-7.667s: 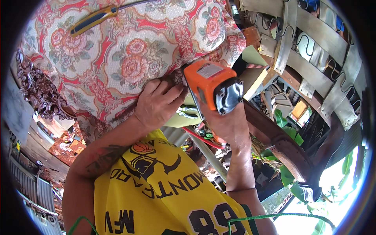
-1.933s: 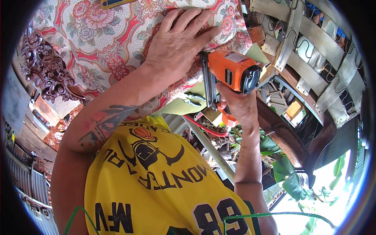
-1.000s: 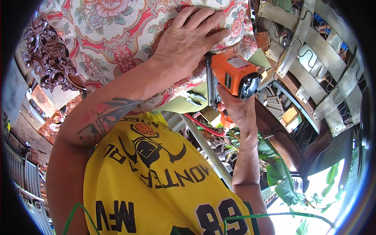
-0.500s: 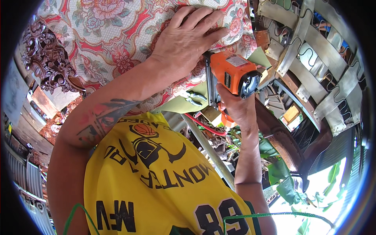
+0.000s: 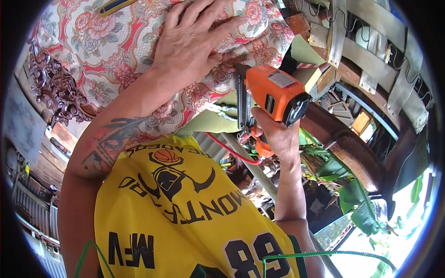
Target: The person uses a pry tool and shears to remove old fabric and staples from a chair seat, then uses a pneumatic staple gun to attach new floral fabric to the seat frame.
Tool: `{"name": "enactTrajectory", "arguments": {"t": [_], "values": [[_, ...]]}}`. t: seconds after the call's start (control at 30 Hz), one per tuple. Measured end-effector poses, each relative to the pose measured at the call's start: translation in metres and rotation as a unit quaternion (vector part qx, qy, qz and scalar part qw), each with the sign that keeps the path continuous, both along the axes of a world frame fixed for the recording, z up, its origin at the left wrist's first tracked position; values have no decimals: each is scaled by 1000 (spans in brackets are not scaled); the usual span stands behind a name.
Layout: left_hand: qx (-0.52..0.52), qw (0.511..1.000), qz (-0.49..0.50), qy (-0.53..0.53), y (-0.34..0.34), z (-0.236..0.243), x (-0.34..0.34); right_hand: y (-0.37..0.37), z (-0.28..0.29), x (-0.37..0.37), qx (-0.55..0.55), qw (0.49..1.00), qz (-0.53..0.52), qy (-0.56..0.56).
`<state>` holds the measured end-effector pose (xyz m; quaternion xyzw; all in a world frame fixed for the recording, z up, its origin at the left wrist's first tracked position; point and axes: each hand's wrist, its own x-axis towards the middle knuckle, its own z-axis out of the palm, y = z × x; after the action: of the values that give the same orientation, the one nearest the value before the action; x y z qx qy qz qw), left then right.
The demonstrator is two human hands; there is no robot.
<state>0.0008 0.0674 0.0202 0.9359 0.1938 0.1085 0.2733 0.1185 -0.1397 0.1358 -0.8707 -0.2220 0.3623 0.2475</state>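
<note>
Red, cream and pink floral fabric (image 5: 106, 41) covers a padded piece in the upper middle. On it lies my left hand (image 5: 190, 44), fingers spread and pressing near the right part. My right hand (image 5: 280, 139) grips an orange and black pneumatic stapler (image 5: 269, 88), whose nose touches the fabric's lower edge, just below and right of my left hand. A red hose (image 5: 232, 148) runs from the tool's handle. Pliers (image 5: 225, 111) sit on pale green material (image 5: 204, 120) under that edge, partly hidden. A yellow-handled screwdriver (image 5: 113, 7) is cut off at the top.
Carved dark wood (image 5: 60, 92) borders the fabric on the left. At right are woven strap webbing with springs (image 5: 380, 55), a curved dark wooden member (image 5: 352, 157) and green leaves (image 5: 361, 208). A metal pole (image 5: 259, 176) runs below the hose.
Since one second ago my left hand has shifted up and left, and the stapler now shows slightly lower and left. The screwdriver has come back into view at the top.
</note>
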Motion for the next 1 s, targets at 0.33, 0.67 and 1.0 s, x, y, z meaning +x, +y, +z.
{"name": "enactTrajectory", "arguments": {"t": [0.33, 0.67, 1.0], "values": [[35, 998, -32, 51, -3, 0, -12, -15, 6, -1, 13, 998, 66, -2], [4, 999, -26, 39, -3, 2, -15, 3, -7, 1, 0, 998, 66, -4], [7, 989, 147, -6, -36, -7, -10, 12, -8, 2, -7, 994, 106, -15]]}}
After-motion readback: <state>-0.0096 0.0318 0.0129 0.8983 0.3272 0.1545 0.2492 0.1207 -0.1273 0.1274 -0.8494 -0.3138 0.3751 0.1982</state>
